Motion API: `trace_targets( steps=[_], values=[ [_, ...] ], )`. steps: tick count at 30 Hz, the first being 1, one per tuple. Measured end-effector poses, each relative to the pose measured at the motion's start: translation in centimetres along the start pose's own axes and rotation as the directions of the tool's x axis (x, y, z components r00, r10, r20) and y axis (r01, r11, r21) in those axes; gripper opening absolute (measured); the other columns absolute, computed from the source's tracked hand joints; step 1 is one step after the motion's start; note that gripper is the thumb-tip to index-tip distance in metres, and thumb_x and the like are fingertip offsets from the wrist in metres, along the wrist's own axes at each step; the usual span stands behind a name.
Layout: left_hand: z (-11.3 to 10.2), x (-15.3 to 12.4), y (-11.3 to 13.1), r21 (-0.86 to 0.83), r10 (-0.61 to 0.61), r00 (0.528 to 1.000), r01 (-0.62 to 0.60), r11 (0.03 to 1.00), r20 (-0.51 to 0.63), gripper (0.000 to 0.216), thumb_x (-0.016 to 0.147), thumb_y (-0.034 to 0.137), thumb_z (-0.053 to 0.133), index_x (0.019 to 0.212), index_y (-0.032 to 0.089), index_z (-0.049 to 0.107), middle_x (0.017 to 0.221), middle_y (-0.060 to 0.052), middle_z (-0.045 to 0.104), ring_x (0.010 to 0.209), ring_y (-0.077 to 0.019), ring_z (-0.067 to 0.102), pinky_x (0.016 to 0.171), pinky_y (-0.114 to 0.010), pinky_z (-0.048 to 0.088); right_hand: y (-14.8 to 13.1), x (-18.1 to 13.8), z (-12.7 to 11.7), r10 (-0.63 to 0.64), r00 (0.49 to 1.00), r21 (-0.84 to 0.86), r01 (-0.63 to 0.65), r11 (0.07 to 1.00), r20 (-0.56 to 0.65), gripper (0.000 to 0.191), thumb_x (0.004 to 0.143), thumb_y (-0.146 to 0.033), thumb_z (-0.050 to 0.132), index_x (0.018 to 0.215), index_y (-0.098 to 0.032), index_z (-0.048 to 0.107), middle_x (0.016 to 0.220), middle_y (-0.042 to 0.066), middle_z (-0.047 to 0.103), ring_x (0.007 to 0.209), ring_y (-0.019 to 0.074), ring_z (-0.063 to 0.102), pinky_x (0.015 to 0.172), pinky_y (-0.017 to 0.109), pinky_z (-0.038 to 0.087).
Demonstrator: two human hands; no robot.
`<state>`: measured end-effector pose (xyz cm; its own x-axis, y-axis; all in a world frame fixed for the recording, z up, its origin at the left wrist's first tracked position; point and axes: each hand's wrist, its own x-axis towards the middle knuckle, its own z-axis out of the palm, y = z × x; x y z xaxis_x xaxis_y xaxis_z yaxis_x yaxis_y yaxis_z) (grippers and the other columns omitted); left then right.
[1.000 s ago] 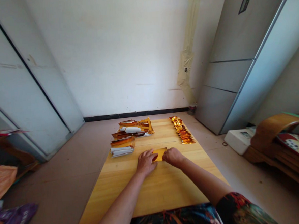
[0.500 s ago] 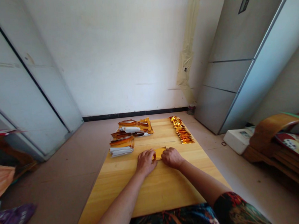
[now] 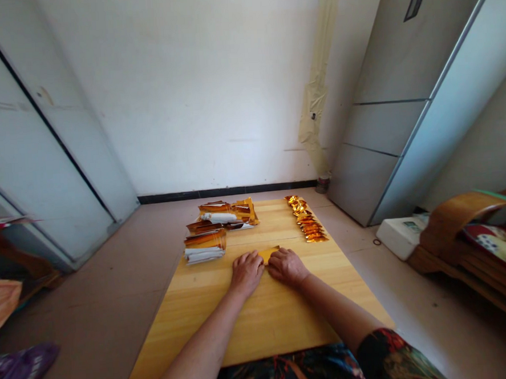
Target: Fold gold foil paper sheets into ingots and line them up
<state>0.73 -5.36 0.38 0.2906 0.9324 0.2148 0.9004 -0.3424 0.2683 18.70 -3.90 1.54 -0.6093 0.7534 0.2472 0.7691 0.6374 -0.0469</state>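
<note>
A small sheet of gold foil paper (image 3: 269, 252) lies on the wooden board (image 3: 261, 320), mostly covered by both hands. My left hand (image 3: 246, 272) presses on its left part with curled fingers. My right hand (image 3: 287, 266) presses on its right part, fingers bent and close to the left hand. Beyond the hands, stacks of gold and white paper (image 3: 205, 246) sit at the left of the board, with a further pile (image 3: 231, 212) behind them. A row of folded gold pieces (image 3: 307, 227) runs along the board's right edge.
The board lies on a beige floor. A grey fridge (image 3: 406, 106) stands at the right, with a white box (image 3: 399, 236) and a wooden chair (image 3: 469, 227) beside it. A white cabinet (image 3: 40, 151) stands left. Purple and orange cloth (image 3: 15, 372) lies at the lower left.
Both hands have drawn closer together over the gold sheet, so less of it shows now. The view has shifted slightly.
</note>
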Motion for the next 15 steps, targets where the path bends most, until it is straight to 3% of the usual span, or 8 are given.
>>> trace_targets(
  steps=[5, 11, 15],
  values=[
    [0.2, 0.1, -0.3, 0.031, 0.005, 1.000, -0.005, 1.000, 0.000, 0.020, 0.092, 0.028, 0.040, 0.099, 0.027, 0.059, 0.133, 0.000, 0.053, 0.122, -0.0230, 0.045, 0.100, -0.043, 0.034, 0.4, 0.3, 0.9, 0.054, 0.999, 0.003, -0.054, 0.999, -0.005, 0.020, 0.091, -0.025, 0.047, 0.088, -0.020, 0.066, 0.091, 0.005, 0.066, 0.089, 0.0166, 0.053, 0.075, 0.025, 0.036],
    [0.1, -0.4, -0.7, -0.045, 0.060, 0.997, -0.063, 0.997, -0.055, 0.020, 0.091, 0.024, 0.041, 0.095, 0.025, 0.061, 0.128, -0.001, 0.057, 0.120, -0.0202, 0.046, 0.100, -0.040, 0.033, 0.7, -0.7, 0.5, 0.108, 0.994, 0.141, -0.103, 0.985, -0.034, 0.021, 0.090, -0.021, 0.049, 0.082, -0.020, 0.068, 0.084, 0.003, 0.069, 0.084, 0.0153, 0.056, 0.077, 0.024, 0.038],
    [-0.1, -0.9, -0.8, -0.141, 0.122, 0.990, -0.131, 0.981, -0.072, 0.020, 0.089, 0.022, 0.043, 0.089, 0.022, 0.062, 0.107, -0.004, 0.066, 0.105, -0.0186, 0.053, 0.092, -0.034, 0.038, 1.0, -1.4, 0.1, 0.150, 0.988, 0.281, -0.136, 0.950, -0.030, 0.018, 0.087, -0.021, 0.052, 0.083, -0.021, 0.070, 0.082, 0.002, 0.070, 0.084, 0.0150, 0.058, 0.078, 0.023, 0.039]
  ],
)
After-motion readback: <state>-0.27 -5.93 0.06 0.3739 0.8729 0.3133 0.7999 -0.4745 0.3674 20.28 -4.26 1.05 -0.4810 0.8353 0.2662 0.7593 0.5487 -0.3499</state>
